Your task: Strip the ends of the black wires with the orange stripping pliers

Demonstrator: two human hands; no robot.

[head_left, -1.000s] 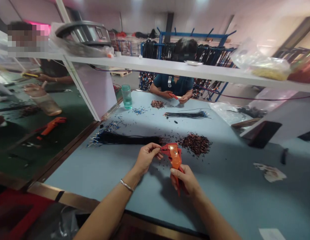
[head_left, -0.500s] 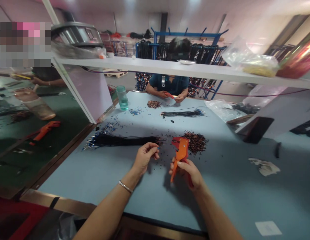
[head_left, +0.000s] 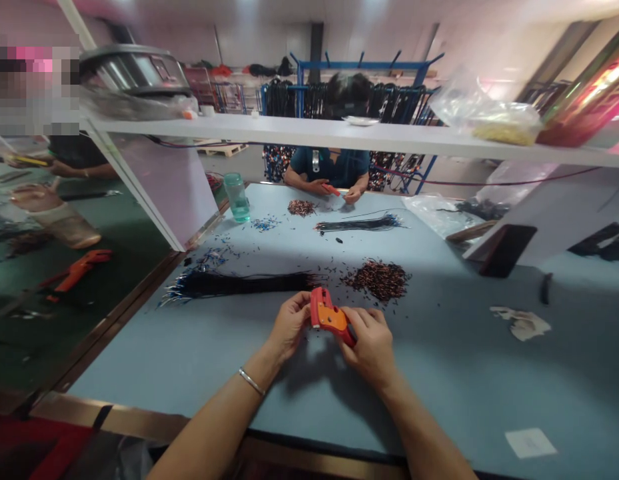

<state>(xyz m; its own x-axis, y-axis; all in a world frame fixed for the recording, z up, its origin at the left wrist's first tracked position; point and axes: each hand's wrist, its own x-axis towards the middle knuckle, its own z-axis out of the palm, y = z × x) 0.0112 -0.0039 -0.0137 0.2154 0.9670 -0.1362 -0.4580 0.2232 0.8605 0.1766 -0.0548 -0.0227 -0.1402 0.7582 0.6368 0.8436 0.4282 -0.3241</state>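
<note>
In my right hand (head_left: 372,340), closed round its handles, is an orange and red wire stripper (head_left: 332,319), tilted with its head to the left. My left hand (head_left: 290,323) is closed in a pinch at the stripper's jaws. It holds a thin wire, mostly hidden by the fingers and the tool head. Just beyond my left hand lies a long bundle of black wires (head_left: 244,283), with blue and whitish ends at the left. A pile of small copper-coloured and black offcuts (head_left: 382,280) is behind the stripper.
Across the blue-grey table (head_left: 199,373) a co-worker (head_left: 334,167) holds a red tool. Near them are another wire bundle (head_left: 359,223) and an offcut pile (head_left: 302,207). A green bottle (head_left: 236,199) stands at the left edge. A white shelf (head_left: 289,127) spans above; a dark phone-like slab (head_left: 508,250) leans right.
My right hand has turned the wire stripper and brought it left, so its jaws now meet my left fingertips. My left hand stays pinched. The view has shifted slightly.
</note>
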